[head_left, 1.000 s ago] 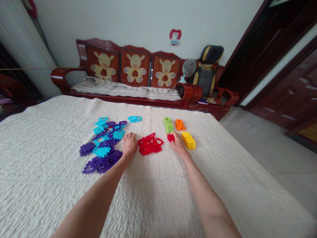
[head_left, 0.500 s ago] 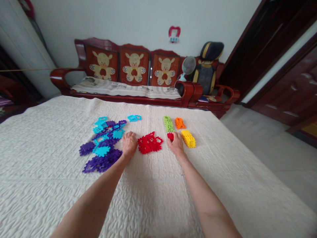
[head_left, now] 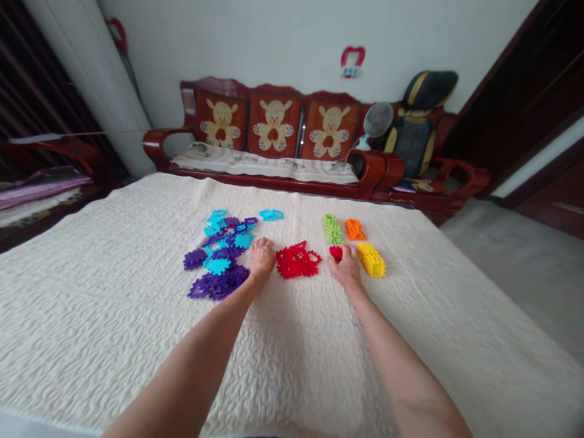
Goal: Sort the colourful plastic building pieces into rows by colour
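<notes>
Right hand (head_left: 347,266): thumb and fingers closed round a small red stack (head_left: 336,252), its far end showing past the fingertips. Stack rests low, at or close to the cloth (head_left: 296,359); contact beneath is hidden.

Left hand (head_left: 263,258): palm down, fingers bent toward the cloth. Cannot tell whether anything is under them. It sits between the red pile (head_left: 298,261) and the mixed heap, near both.

Red pile: loose, notched flat pieces, overlapping, between the two hands. Touched by neither, as far as shows.

About the right hand: yellow stack (head_left: 371,260) just beside it on the right, lying lengthwise; green stack (head_left: 333,230) just beyond the red stack; orange stack (head_left: 354,230) to the right of the green, apart from it.

Left of the left hand: purple pieces (head_left: 219,285) and cyan pieces (head_left: 218,266) heaped together, purple alone at the near end, a speck of red among them at the far end. One cyan cluster (head_left: 271,215) lies apart, beyond the left hand.

Past the cloth's far edge: wooden sofa (head_left: 255,172) with three bear-patterned cushions (head_left: 275,125), small fan (head_left: 378,119) by its right arm.
</notes>
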The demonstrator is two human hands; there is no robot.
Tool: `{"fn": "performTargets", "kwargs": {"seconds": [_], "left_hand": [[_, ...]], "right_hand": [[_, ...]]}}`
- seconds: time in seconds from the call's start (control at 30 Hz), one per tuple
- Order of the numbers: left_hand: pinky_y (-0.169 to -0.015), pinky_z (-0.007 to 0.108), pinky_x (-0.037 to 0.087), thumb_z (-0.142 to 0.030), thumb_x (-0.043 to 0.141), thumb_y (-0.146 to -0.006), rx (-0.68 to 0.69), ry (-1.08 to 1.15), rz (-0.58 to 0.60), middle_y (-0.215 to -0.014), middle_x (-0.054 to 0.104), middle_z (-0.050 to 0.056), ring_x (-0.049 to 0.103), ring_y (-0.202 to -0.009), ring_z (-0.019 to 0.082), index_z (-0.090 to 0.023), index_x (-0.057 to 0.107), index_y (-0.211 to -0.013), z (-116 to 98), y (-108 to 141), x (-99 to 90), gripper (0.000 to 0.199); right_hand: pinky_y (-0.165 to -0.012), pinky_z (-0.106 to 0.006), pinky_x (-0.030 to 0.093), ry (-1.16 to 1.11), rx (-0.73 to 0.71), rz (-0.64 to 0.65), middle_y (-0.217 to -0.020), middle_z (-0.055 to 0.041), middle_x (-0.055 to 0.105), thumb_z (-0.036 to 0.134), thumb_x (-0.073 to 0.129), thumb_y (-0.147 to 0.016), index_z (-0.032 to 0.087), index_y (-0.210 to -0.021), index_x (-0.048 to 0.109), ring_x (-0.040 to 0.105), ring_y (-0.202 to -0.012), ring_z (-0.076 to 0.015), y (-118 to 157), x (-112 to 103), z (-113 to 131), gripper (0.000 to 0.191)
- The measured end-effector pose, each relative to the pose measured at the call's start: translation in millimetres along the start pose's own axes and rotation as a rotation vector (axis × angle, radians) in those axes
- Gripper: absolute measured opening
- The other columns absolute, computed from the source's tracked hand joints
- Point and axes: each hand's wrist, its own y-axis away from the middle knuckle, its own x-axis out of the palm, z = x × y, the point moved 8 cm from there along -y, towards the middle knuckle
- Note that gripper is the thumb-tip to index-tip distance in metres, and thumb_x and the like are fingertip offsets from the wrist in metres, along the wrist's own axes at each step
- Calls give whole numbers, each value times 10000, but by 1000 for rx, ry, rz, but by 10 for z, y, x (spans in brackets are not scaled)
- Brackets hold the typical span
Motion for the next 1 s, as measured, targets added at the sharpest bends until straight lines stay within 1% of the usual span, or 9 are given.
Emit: {"fn": "performTargets", "kwargs": {"seconds": [0.07,0.17,0.27,0.37,0.5,0.6,0.7,0.87,1.0], "left_hand": [[-989,370,395,-142,393,-922,6,8,2,-1123,636,96,530,-1136,234,-191,666,-1046,-9,6,-11,304],[-994,366,392,-134,391,-919,9,21,5,-1135,640,96,529,-1138,232,-196,666,-1054,-13,9,-20,312],[-996,365,390,-141,381,-923,1,25,11,-1148,638,93,530,-1137,232,-201,665,-1065,0,-2,-4,323],[-997,357,385,-144,373,-924,-6,25,20,-1148,637,85,533,-1134,228,-205,664,-1069,8,-7,7,330],[-991,354,382,-152,379,-923,-5,30,22,-1153,634,82,528,-1142,226,-219,658,-1086,-9,16,-25,330],[-982,357,386,-157,379,-924,-4,29,11,-1143,633,88,531,-1132,228,-217,658,-1085,-22,34,-54,327],[-977,360,389,-156,390,-918,1,23,8,-1140,634,92,536,-1121,232,-206,658,-1082,-24,30,-46,318],[-986,359,383,-152,396,-912,4,5,9,-1143,637,90,534,-1129,230,-208,662,-1068,-1,-4,3,313],[-981,350,383,-148,386,-914,0,-3,18,-1147,639,82,534,-1130,226,-213,668,-1047,10,-11,26,318]], "right_hand": [[-1042,-504,419,-39,-36,-22,-1223,-179,531,326,548,-807,138,-1176,564,494,-1177,-304,31,-71,86,414],[-1061,-491,415,-102,-133,29,-1230,-158,559,268,504,-835,166,-1187,575,505,-1201,-282,116,-113,287,373],[-1076,-462,413,-115,-226,89,-1224,-147,588,237,494,-846,167,-1177,596,525,-1200,-266,217,-86,497,354],[-1077,-448,415,-93,-233,143,-1245,-148,596,279,503,-875,160,-1194,602,534,-1202,-265,267,20,594,355],[-1031,-462,439,-49,-169,244,-1191,-138,637,350,576,-857,171,-1187,618,568,-1144,-277,263,191,577,378],[-1025,-451,431,-43,-190,284,-1164,-129,658,335,568,-865,176,-1124,646,573,-1129,-269,263,228,604,314],[-1023,-417,433,-65,-176,255,-1159,-128,665,312,461,-924,176,-1116,648,585,-1113,-245,256,187,606,300],[-894,-363,503,-125,9,124,-1004,-119,707,306,313,-955,179,-1106,638,643,-966,-232,267,34,418,380],[-795,-302,517,-136,87,189,-858,-58,717,313,327,-950,214,-1090,638,667,-839,-205,378,-14,320,355]]}}
